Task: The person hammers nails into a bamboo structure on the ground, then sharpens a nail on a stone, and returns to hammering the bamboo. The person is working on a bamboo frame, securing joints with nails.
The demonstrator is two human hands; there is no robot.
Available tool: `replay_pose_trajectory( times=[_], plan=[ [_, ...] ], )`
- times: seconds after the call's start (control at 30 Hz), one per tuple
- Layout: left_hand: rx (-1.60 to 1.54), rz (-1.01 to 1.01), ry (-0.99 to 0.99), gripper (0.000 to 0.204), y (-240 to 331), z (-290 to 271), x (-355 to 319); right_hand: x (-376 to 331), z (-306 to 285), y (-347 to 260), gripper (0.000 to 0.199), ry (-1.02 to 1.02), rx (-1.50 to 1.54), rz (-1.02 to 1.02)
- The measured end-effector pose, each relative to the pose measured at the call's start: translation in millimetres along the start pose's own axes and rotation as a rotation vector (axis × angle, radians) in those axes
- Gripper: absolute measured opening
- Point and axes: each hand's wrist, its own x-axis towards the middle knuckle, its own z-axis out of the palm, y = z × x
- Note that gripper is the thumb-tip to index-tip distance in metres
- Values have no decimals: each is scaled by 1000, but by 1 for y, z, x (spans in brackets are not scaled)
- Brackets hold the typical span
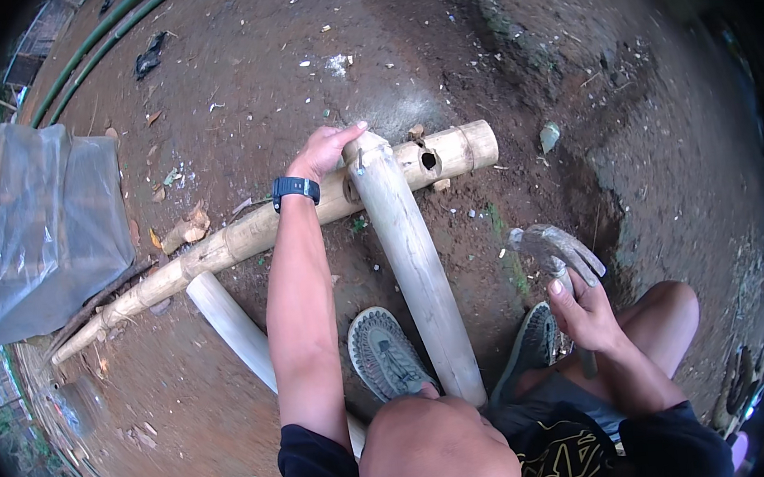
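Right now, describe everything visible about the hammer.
The hammer is a claw hammer with a grey, worn-looking metal head, its curved claw pointing right. The right hand holds it raised in a shut grip just below the head, over dirt ground beside the right knee. Most of the handle is hidden; a dark end shows below the hand. Only that hand touches it.

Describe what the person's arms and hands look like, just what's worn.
Both forearms are bare. The left hand has no glove; a dark wristwatch with a blue-lit face sits on that wrist. The right hand is bare too. Black short sleeves cover the upper arms.
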Motion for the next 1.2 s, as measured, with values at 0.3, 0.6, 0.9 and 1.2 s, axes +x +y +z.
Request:
replay_pose_trajectory(
  times=[0.3,0.6,0.9,1.2],
  plan=[
    [-105,7,17,51,-6,4,2,-2,2,5,41,-1,9,-31],
    [-55,52,49,52,-11,9,1,-6,3,3,51,-25,-22,-24],
    [-130,171,276,48,-18,29,-5,-5,18,-20,51,-2,-227,-111],
    [-78,664,965,31,-24,94,-87,82,66,-71,20,-35,-463,-528]
  ],
)
